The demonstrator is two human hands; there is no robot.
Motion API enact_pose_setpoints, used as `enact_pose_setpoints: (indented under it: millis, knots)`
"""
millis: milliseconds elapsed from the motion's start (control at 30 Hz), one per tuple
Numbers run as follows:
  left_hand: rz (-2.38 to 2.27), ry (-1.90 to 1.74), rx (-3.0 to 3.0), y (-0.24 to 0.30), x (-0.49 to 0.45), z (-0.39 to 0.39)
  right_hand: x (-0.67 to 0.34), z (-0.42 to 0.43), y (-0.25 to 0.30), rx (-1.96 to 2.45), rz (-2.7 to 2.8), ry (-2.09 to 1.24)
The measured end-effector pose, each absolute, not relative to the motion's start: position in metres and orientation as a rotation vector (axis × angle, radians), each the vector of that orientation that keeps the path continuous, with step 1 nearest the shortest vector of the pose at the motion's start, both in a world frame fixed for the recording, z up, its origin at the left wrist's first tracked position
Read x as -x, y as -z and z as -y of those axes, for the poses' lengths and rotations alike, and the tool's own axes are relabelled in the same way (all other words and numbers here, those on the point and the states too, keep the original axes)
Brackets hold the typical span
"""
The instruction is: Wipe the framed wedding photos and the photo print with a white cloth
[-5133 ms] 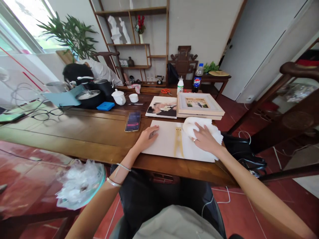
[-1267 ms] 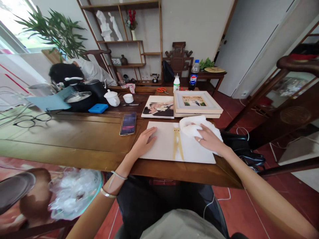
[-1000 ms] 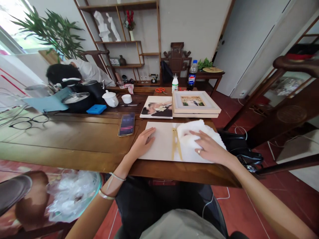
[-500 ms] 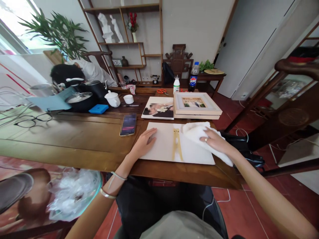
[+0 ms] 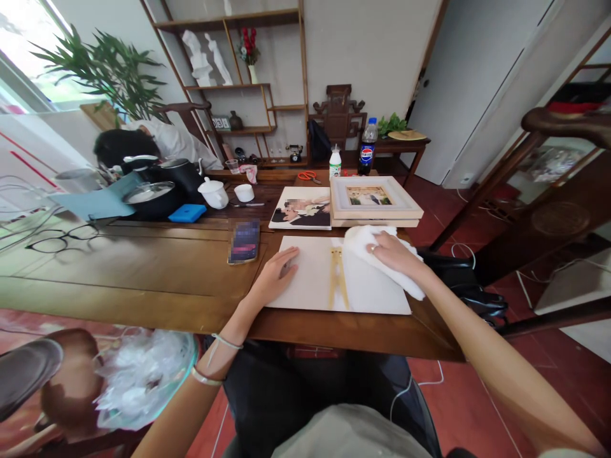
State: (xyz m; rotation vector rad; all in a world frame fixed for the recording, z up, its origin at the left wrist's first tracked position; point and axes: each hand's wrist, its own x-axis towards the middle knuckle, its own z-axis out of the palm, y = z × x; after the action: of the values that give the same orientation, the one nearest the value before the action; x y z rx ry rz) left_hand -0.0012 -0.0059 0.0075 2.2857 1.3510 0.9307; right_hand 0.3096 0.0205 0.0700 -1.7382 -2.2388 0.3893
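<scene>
A white rectangular panel [image 5: 310, 280] lies flat at the table's front edge. Down its middle run yellowish strips [image 5: 338, 280] shaped like a narrow A. My left hand [image 5: 275, 278] rests open on the panel's left edge, fingers stretched. With my right hand [image 5: 392, 251] I press a bunched white cloth [image 5: 356, 242] onto the panel's upper right part; some fingers are sunk in its folds. The cloth hangs over the panel's right edge. Behind the panel lie a photo panel [image 5: 300, 216] and a stack of pale picture frames [image 5: 405, 207].
A phone [image 5: 244, 242] lies left of the panel. Farther off are a blue box [image 5: 188, 213], a white teapot [image 5: 213, 193], orange-handled pliers [image 5: 308, 175], a white bottle [image 5: 335, 163] and a cola bottle [image 5: 367, 149]. A person leans down at the far left.
My right hand and the cloth have slid left and away from me, toward the panel's far edge. My left hand has stayed in place on the panel.
</scene>
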Motion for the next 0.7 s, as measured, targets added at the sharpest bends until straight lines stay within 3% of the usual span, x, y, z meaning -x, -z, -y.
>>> enact_pose_setpoints:
  millis: [267,700]
  knots:
    - [-1.363,-0.939,-2.301,-0.009,-0.001,0.006,-0.337,-0.005,-0.079,1.784,2.271,-0.362]
    - [-1.389,-0.973,-2.291,-0.007,0.000,0.003,-0.162,-0.059,-0.088,1.455,2.566,-0.416]
